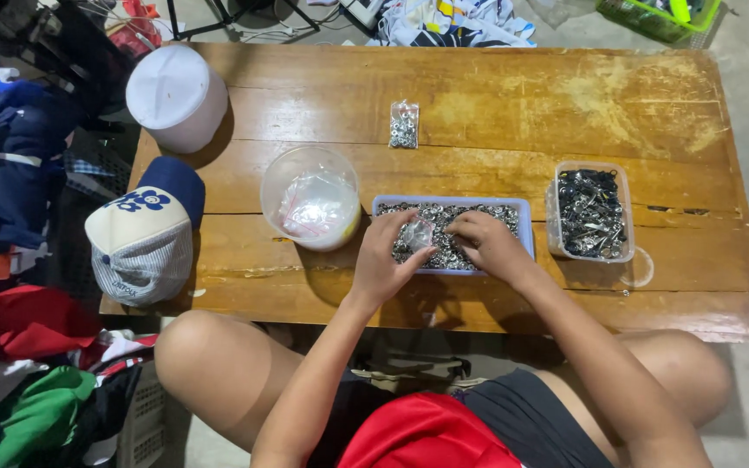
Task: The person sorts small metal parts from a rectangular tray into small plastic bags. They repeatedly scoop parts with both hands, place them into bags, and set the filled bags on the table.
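My left hand [383, 260] holds a small clear plastic bag [419, 232] pinched between thumb and fingers, over the left part of a shallow blue tray [524, 211]. The tray is filled with small silvery metal rings [444, 214]. Over the tray's middle, my right hand [487, 243] has its fingertips down in the rings, close to the bag's mouth. Whether it grips any rings is hidden by the fingers.
A low wooden table [496, 104] carries a clear round bowl [309, 198] with empty small bags, a filled small bag [404, 126], a clear tub [592, 212] of dark metal parts, a white lidded bucket [175, 95] and a cap [145, 230]. Clothes lie heaped at the left.
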